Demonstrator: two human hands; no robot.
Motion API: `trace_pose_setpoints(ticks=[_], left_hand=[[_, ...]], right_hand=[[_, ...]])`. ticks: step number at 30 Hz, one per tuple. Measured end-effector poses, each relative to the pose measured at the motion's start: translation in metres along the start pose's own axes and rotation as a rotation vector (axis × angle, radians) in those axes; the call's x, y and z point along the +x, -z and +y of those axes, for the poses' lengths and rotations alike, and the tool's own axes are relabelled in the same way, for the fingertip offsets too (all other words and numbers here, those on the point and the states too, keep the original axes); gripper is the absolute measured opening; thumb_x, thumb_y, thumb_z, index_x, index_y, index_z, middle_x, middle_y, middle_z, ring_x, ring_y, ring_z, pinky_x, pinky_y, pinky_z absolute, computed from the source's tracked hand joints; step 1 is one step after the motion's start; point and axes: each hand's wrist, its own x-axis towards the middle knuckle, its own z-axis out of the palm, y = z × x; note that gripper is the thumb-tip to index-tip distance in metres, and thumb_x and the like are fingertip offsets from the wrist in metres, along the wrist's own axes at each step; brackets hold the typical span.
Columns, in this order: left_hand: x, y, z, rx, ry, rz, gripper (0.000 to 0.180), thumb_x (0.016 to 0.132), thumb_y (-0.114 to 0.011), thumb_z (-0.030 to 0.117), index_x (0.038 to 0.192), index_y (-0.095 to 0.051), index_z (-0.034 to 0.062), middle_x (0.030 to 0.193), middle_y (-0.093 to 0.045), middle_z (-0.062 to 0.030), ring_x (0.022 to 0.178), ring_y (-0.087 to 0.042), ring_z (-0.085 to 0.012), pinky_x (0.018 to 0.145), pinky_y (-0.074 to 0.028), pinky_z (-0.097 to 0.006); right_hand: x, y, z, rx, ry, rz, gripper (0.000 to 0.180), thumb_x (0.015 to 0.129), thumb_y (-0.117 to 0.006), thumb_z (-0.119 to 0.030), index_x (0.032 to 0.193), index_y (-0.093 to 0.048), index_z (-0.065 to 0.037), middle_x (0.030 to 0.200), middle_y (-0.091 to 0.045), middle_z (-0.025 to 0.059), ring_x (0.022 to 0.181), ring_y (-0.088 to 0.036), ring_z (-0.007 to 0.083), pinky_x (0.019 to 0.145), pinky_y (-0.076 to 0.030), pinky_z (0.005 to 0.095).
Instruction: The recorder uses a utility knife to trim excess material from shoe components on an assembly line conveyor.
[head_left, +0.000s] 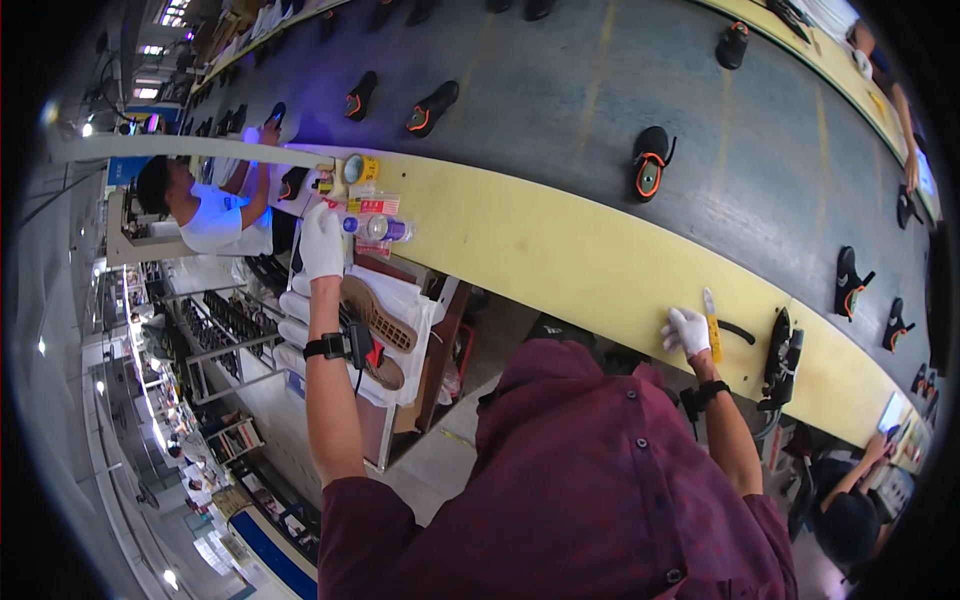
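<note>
My left hand (322, 242), in a white glove, reaches to the left end of the pale yellow bench (520, 248). A clear bottle with a purple cap (386, 228) lies just right of it, and a roll of yellow tape (361, 169) stands beyond. Its fingertips meet a cluster of small items, and what they hold, if anything, is too small to make out. My right hand (687, 331), also gloved in white, rests at the bench's near edge with fingers loosely bent and apart. Beside it lies a yellow utility knife (713, 328), apparently not held.
Black shoes with orange trim (650, 165) stand on the grey conveyor belt (520, 100) beyond the bench. Dark tools (782, 360) lie right of my right hand. Brown soles (378, 315) sit in a rack below my left arm. Co-workers (210, 205) work at both sides.
</note>
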Motion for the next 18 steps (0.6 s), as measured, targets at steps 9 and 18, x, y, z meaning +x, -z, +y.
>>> trace_pose_setpoints(ticks=[9, 18], left_hand=[[-0.011, -0.151, 0.055, 0.154, -0.37, -0.293, 0.036, 0.102, -0.068, 0.018, 0.135, -0.066, 0.0022, 0.133, -0.07, -0.0235, 0.123, -0.067, -0.0404, 0.11, -0.052, -0.047], [-0.11, -0.419, 0.24, -0.051, -0.317, -0.733, 0.074, 0.094, -0.082, 0.044, 0.148, -0.059, -0.0017, 0.151, -0.06, -0.029, 0.125, -0.068, -0.0434, 0.107, -0.055, -0.047]], right_hand=[[-0.003, -0.01, -0.019, -0.012, -0.028, 0.012, 0.033, 0.11, -0.064, -0.026, 0.103, -0.069, 0.005, 0.076, -0.075, 0.0146, 0.05, -0.07, 0.0246, 0.043, -0.056, 0.0362], [-0.012, -0.011, -0.032, 0.009, -0.108, 0.047, 0.034, 0.108, -0.065, -0.028, 0.096, -0.072, 0.003, 0.076, -0.077, 0.0126, 0.052, -0.072, 0.0213, 0.045, -0.056, 0.0334]])
